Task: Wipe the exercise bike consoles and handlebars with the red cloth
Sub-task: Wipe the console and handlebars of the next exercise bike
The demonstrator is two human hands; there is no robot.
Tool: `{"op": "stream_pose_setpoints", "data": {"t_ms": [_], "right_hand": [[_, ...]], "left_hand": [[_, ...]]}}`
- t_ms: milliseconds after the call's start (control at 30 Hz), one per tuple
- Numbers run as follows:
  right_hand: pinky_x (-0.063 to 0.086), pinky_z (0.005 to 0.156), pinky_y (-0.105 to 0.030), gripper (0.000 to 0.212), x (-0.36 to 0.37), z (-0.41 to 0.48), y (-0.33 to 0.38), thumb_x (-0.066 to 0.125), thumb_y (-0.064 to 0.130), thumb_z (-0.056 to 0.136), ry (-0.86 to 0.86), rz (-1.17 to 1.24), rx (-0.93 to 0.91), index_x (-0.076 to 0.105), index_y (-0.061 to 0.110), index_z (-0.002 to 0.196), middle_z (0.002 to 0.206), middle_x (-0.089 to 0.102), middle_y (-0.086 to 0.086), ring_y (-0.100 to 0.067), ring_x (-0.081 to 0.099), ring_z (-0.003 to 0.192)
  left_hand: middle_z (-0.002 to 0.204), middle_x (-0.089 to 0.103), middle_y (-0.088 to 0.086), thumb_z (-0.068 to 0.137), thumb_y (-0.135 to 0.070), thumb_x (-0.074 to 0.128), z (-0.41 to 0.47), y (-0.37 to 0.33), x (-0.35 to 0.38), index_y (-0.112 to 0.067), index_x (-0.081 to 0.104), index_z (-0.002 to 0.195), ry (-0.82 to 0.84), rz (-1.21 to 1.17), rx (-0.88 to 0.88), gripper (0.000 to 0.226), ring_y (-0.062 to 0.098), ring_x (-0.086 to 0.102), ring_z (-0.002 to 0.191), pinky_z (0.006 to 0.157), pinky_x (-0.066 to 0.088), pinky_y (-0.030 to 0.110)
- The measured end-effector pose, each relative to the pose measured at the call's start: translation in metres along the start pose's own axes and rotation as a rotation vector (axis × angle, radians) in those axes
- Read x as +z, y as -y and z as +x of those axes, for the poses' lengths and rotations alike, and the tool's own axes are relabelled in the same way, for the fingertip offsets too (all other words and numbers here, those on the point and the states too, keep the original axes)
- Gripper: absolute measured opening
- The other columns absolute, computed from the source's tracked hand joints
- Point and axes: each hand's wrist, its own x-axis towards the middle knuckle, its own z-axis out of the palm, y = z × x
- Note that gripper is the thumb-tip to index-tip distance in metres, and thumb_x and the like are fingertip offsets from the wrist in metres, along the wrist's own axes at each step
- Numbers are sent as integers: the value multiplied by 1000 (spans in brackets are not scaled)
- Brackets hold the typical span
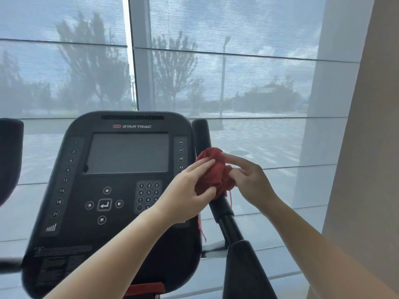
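A black exercise bike console [121,182] with a grey screen and button pads fills the lower left. Its right handlebar [201,131] rises just beside the console's right edge. A bunched red cloth [212,171] is wrapped around the middle of that handlebar, with loose threads hanging below. My left hand [185,193] grips the cloth from the left, in front of the console's keypad. My right hand [248,178] pinches the cloth from the right with fingertips on top of it. The handlebar section under the cloth is hidden.
A second black handlebar [9,156] shows at the far left edge. Large windows with translucent shades [216,72] stand right behind the bike. A beige wall [367,147] closes in on the right. A padded black bike part [246,268] sits low at the right.
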Motion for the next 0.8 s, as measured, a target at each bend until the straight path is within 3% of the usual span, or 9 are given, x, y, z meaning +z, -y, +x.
{"op": "stream_pose_setpoints", "data": {"t_ms": [67, 133, 200, 333, 433, 533, 633, 700, 800], "right_hand": [[52, 67, -23, 35, 4, -3, 1, 59, 9, 85, 10, 0, -21, 65, 31, 112, 86, 71, 12, -2, 64, 73], [48, 78, -12, 40, 7, -6, 1, 76, 25, 74, 24, -127, -67, 63, 37, 110, 100, 68, 20, 7, 62, 88], [42, 71, -2, 44, 10, -7, 2, 83, 25, 65, 18, -224, -73, 62, 42, 99, 95, 66, 24, 12, 59, 84], [43, 63, -4, 34, 8, 2, 5, 78, 13, 67, -71, -282, -102, 63, 39, 83, 80, 67, 21, 6, 62, 71], [45, 67, -9, 31, 1, 22, 17, 75, 12, 69, -234, -262, -122, 64, 36, 85, 81, 67, 20, 2, 62, 70], [50, 82, -24, 30, -1, 47, 33, 72, 13, 73, -359, -167, -111, 64, 32, 96, 91, 67, 14, -10, 65, 87], [49, 89, -26, 34, 10, 59, 43, 60, 12, 79, -243, -241, -104, 64, 31, 106, 93, 65, 18, -4, 62, 90], [47, 84, -24, 33, 21, 58, 40, 52, 16, 80, -139, -271, -73, 65, 34, 105, 93, 67, 14, -5, 61, 91], [45, 73, -21, 19, 30, 52, 31, 49, 25, 82, -127, -234, -73, 65, 34, 89, 83, 67, 16, -1, 60, 83]], "left_hand": [[133, 52, -11, 74, -24, 55, 0, 3, -4, -29, 45, 134, 8, -139, -53, 61, 1, 49, 120, 99, 45, 27], [121, 58, -13, 74, -16, 57, 0, 8, -10, -30, 48, 127, 6, -263, -69, 55, 2, 54, 112, 80, 55, 28], [122, 56, -15, 76, -10, 61, 1, 14, -17, -31, 51, 122, 0, -295, -75, 51, 3, 54, 112, 73, 57, 28], [120, 55, -19, 82, -15, 63, 4, 31, -34, -37, 53, 115, -109, -171, -108, 41, -4, 56, 104, 72, 51, 16], [121, 50, -18, 85, -26, 60, 7, 43, -41, -35, 51, 121, -128, 12, -141, 37, -3, 51, 105, 79, 47, 17], [132, 46, -12, 87, -33, 57, 6, 56, -40, -28, 49, 127, -62, 185, -152, 42, 5, 45, 115, 94, 38, 23], [151, 26, -4, 89, -42, 51, -4, 75, -36, -26, 36, 140, 61, 419, -278, 56, 17, 19, 140, 112, 26, 38], [157, 9, -3, 90, -49, 44, -14, 89, -33, -27, 22, 146, 151, 613, -367, 64, 21, 1, 144, 114, 19, 49], [157, -2, -3, 91, -55, 37, -23, 105, -28, -25, 10, 148, 208, 684, -424, 70, 24, -7, 144, 113, 18, 53]]}}
